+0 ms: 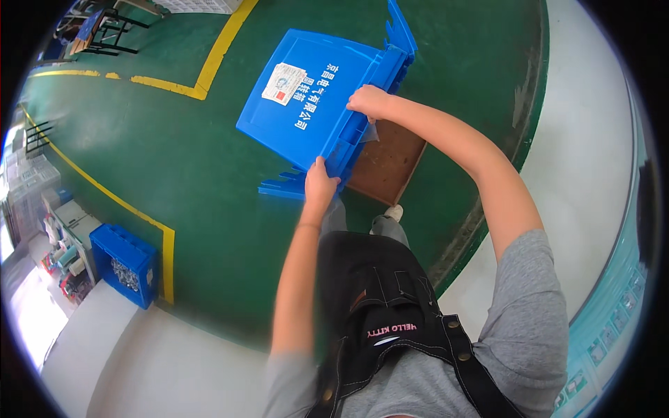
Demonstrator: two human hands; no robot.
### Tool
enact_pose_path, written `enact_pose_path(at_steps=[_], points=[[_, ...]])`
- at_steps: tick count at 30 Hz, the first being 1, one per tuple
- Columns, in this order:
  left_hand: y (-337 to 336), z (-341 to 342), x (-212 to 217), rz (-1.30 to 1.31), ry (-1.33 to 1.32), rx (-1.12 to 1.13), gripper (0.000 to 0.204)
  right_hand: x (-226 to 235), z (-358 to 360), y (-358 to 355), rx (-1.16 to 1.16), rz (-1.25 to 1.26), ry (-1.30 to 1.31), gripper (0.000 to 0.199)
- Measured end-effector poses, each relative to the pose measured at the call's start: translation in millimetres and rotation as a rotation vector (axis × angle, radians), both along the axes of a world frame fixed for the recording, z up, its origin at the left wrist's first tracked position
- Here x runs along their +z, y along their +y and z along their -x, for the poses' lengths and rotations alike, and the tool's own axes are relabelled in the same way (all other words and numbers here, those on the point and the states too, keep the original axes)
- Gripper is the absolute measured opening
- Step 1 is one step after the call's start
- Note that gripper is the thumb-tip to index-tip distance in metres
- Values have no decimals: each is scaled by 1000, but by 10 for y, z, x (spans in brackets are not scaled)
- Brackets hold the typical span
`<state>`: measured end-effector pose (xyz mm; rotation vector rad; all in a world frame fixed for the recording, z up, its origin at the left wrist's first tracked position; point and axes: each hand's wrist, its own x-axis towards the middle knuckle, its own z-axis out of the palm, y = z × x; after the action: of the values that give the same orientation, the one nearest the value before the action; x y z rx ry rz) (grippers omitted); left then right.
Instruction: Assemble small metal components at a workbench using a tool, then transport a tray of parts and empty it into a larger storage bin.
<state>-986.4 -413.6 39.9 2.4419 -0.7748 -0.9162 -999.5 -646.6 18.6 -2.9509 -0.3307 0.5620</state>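
Note:
Both my hands grip the near rim of a large blue plastic tote box, held tilted in front of me. Its side wall with white lettering and a pale paper label faces up. My left hand is closed on the rim near its left corner. Further along the same rim, my right hand is closed too, with a bit of clear plastic film below it. Hinged lid flaps hang out at both ends. The inside of the tote is hidden from me.
A brown board or shallow tray lies on the green floor beside my shoe. Another blue tote full of small metallic-looking parts stands at lower left, by a workbench. Yellow lines mark the floor. A white wall runs along the right.

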Motion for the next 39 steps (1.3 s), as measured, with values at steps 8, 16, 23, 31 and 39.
enact_pose_path(at_steps=[8, 16, 23, 31, 39], points=[[8, -64, -28, -24, -8, -21, 53, 186, -383, 161, 129, 258, 392, 40], [-28, -31, 7, -82, 7, 6, 53, 62, -421, -84, 71, -93, 635, 52], [-27, 18, -92, -54, -39, 48, 52, -40, -169, -218, 57, -257, 396, 69], [-51, 65, -82, -57, -69, 85, 49, -209, 30, -246, 12, -443, 120, 59], [27, -39, -196, 3, -140, 76, 45, -318, 102, -131, -31, -563, -19, 44]])
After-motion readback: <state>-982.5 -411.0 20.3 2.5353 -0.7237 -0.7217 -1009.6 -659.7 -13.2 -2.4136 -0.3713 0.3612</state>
